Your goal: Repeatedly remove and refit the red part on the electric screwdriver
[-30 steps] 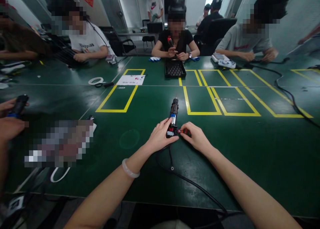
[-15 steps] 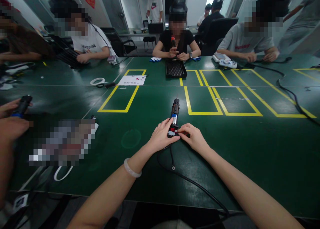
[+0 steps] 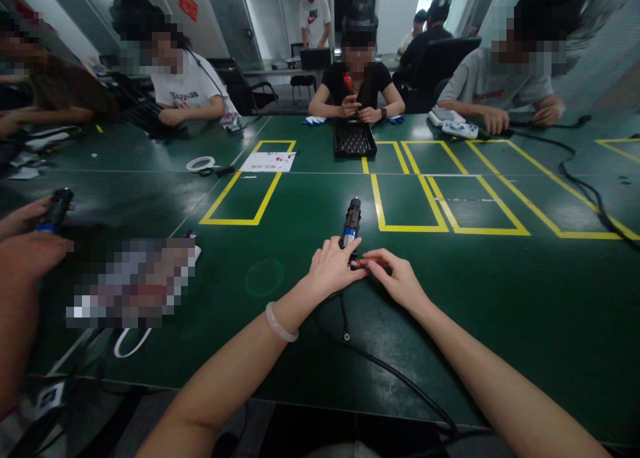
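A black cylindrical tool point(image 3: 353, 213) with a blue band and a thin metal tip lies on the green table, its tip pointing away from me. My left hand point(image 3: 333, 263) is wrapped over its near end and covers most of that end. On the right side of this end my right hand point(image 3: 393, 275) pinches at a small red part point(image 3: 355, 264), too small to name. A black cable point(image 3: 385, 363) runs from below the tool toward the front right edge. Close to it, a short lead ends in a ring terminal point(image 3: 347, 337).
On my left, another person's hands hold a similar black tool point(image 3: 57, 208). A blurred-out flat item point(image 3: 135, 278) lies beside them. Yellow tape rectangles point(image 3: 414, 229) mark the table. Across it, a person sits behind a black tray point(image 3: 355, 153) of small parts.
My left hand has turned and shifted slightly right, covering more of the tool's near end. The right hand stays at the small red part. The view has shifted a little.
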`<state>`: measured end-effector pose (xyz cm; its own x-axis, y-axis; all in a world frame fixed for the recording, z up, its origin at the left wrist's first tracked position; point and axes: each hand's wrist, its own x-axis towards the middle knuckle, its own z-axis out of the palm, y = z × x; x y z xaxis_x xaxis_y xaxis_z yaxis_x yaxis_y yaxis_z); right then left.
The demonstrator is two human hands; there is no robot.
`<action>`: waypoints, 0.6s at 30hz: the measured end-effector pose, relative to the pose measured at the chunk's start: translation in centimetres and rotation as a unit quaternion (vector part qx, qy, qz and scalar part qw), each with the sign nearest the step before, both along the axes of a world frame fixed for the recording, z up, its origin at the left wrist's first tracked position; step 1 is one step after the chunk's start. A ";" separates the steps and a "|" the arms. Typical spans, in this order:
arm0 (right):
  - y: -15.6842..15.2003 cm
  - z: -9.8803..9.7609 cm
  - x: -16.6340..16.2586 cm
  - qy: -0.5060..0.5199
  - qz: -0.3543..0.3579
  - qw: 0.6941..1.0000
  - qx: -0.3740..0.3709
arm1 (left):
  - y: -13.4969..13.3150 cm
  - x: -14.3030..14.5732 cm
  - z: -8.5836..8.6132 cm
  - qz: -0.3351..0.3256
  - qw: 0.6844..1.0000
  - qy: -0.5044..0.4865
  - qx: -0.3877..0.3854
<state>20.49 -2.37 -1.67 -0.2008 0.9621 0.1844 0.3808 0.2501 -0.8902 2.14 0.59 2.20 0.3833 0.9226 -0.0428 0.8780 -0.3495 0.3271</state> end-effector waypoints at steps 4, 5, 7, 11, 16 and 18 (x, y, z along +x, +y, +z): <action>0.2 -0.4 0.2 0.016 0.006 1.000 -0.006 | 0.1 0.3 0.1 0.009 1.000 0.000 -0.002; 0.3 -0.6 0.3 0.021 0.007 1.000 -0.005 | 0.1 0.3 0.0 0.009 1.000 0.002 -0.001; 0.5 -0.8 0.5 0.023 0.004 1.000 0.004 | 0.2 0.2 -0.1 0.008 1.000 0.007 0.007; 0.8 -1.1 1.2 0.026 -0.026 0.999 0.011 | 0.7 -0.6 -0.1 0.000 1.000 0.011 0.017; 1.0 -1.2 1.6 0.029 -0.044 0.999 0.000 | 2.5 -3.5 -0.2 0.021 0.999 0.033 0.017; 1.0 -1.1 1.6 0.029 -0.044 0.999 -0.002 | 3.6 -5.3 -0.3 0.038 0.997 0.059 0.021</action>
